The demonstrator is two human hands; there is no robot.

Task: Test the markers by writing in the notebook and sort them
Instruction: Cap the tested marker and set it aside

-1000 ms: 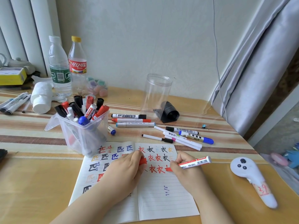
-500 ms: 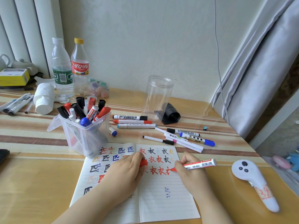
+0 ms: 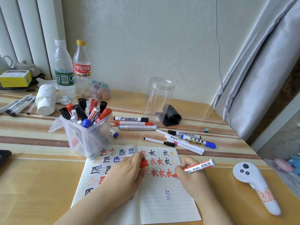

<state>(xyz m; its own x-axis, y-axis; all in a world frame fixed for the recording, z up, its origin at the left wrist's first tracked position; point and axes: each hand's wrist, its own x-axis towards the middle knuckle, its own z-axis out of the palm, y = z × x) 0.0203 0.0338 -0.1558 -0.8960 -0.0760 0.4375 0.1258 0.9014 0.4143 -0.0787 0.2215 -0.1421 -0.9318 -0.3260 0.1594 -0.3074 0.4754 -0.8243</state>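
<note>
Half the left page hidden | left hand (image 3: 128, 174) covers notebook (image 3: 164, 200)

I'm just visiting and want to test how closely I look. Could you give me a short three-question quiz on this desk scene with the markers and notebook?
1. True or false: the right hand holds a red marker with its tip on the notebook.
2. What does the left hand hold? A) a blue pen B) a red cap C) a bottle
3. Fill in: most markers stand in a clear plastic ____ left of the notebook's top edge.

Key: 1 true; 2 B; 3 tub.
</note>
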